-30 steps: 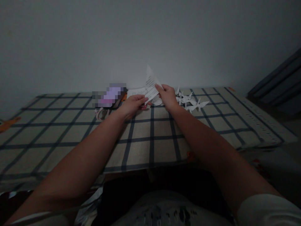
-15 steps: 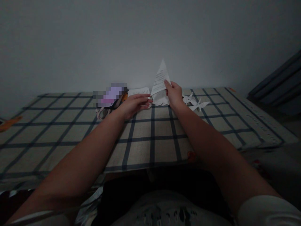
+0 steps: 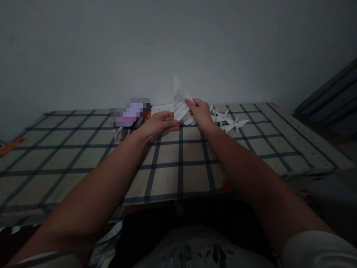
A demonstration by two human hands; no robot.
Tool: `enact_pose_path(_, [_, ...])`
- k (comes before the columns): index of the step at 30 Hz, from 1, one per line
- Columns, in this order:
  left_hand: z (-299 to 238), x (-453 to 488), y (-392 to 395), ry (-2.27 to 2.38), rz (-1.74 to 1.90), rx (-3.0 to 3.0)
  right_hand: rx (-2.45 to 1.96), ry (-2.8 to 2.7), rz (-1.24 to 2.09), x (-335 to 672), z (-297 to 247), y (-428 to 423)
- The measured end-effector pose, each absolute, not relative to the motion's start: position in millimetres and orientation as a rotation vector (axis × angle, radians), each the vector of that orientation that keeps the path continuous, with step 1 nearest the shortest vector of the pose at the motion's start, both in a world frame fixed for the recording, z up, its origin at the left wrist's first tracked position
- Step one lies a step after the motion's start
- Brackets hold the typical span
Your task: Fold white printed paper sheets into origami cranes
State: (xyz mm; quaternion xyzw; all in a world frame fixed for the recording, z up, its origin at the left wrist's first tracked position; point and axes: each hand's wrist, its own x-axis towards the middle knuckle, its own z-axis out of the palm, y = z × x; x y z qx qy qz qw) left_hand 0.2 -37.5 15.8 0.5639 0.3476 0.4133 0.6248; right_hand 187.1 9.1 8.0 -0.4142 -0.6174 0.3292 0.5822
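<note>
A folded sheet of printed white paper (image 3: pixel 180 102) stands upright above the far part of the table, its pointed tip upward. My right hand (image 3: pixel 200 113) pinches its right side between thumb and fingers. At its lower left corner, my left hand (image 3: pixel 163 123) has its fingers closed about the edge. Several folded white paper cranes (image 3: pixel 230 122) lie just right of my right hand, partly hidden by it. Below the folded sheet, more white paper (image 3: pixel 189 120) rests on the cloth, mostly covered by my hands.
A checked tablecloth (image 3: pixel 167 175) covers the table, which reaches the grey wall (image 3: pixel 178 44). Left of my hands is a blurred-out purple-screened device (image 3: pixel 132 113), with a pale cord (image 3: pixel 118 134) by it. Printed paper (image 3: pixel 161 108) lies behind my left hand. An orange item (image 3: pixel 11 147) sits far left.
The folded sheet has moved left and turned, its tip now further left. My right hand has shifted left with it, uncovering more cranes. My left hand's fingers have closed on the lower corner.
</note>
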Motion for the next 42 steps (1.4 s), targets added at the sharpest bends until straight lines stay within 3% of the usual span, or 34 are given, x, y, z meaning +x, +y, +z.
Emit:
enact_pose_path(9, [14.6, 2.3, -30.7, 0.851, 1.196, 1.279, -0.949, -1.589, 0.791, 182.5, 13.6, -4.0])
enact_pose_path(15, [12.4, -6.3, -24.6, 1.204, 1.489, 1.447, -0.908, -1.741, 0.921, 175.9, 18.5, -12.5])
enact_pose_path(23, [17.3, -7.6, -36.0, 1.268, 1.250, 1.945, -0.796, -1.588, 1.098, 175.8, 12.1, -6.9])
enact_pose_path(27, [16.0, -6.3, -34.0, 1.277, 1.340, 1.929, -0.813, -1.551, 1.158, 176.9, 11.9, -6.1])
enact_pose_path(42, [17.1, -7.0, -36.5, 1.259, 1.335, 2.299, -0.842, -1.639, 1.027, 178.5, 16.7, -10.3])
